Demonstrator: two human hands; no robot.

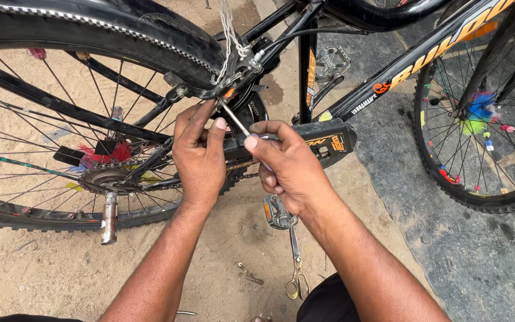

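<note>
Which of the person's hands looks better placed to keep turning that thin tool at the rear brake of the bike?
Probably the right hand: it grips the thin metal tool, whose tip sits at the brake clamp above the rear wheel. The left hand only steadies the tool from beside it.

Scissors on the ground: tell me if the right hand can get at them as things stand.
Probably yes, but not freely: the right hand is holding a thin tool. The scissors lie just below it on bare sand, nothing covering them.

Bare forearms and hands, no sleeves.
Left hand (199, 156) and right hand (287, 167) wear no gloves, rings or watch; dark trousers (329, 301) show at the bottom edge.
</note>
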